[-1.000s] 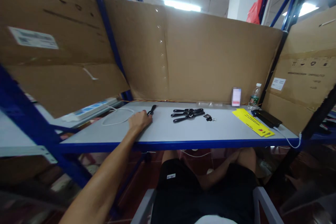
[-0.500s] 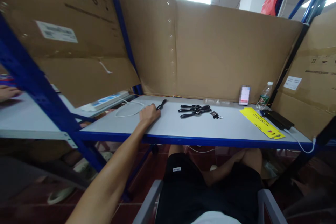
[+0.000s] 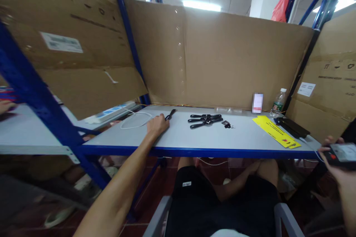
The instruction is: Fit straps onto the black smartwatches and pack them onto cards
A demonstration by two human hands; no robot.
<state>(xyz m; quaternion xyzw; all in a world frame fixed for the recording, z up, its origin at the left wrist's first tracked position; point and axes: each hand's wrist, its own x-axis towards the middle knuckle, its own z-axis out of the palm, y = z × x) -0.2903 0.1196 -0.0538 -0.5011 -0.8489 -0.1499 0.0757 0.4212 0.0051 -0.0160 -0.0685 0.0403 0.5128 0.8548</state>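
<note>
Still grips a black, handle-like piece (image 3: pixel 171 114) on the tabletop (image 3: pixel 236 142) with the left hand (image 3: pixel 157 124); now also brings a dark box (image 3: pixel 342 154) (clear-topped, perhaps, given the blur) into view, gripped in the right hand (image 3: pixel 336 170).

Gripped tool (image 3: pixel 171 114): black. Tool pile (image 3: pixel 206 120): glossy black. Handheld box (image 3: pixel 343 154): black, greyish top, red spot. Tabletop (image 3: pixel 178 139): pale grey, blue front edge. Cards (image 3: pixel 274 131): yellow, black print. Back panel (image 3: pixel 236 59): plain brown. Bag (image 3: pixel 283 5): red.

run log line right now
left hand: holds slim black tool; right hand: holds black boxy device; grouped black tools: on pale grey tabletop
</note>
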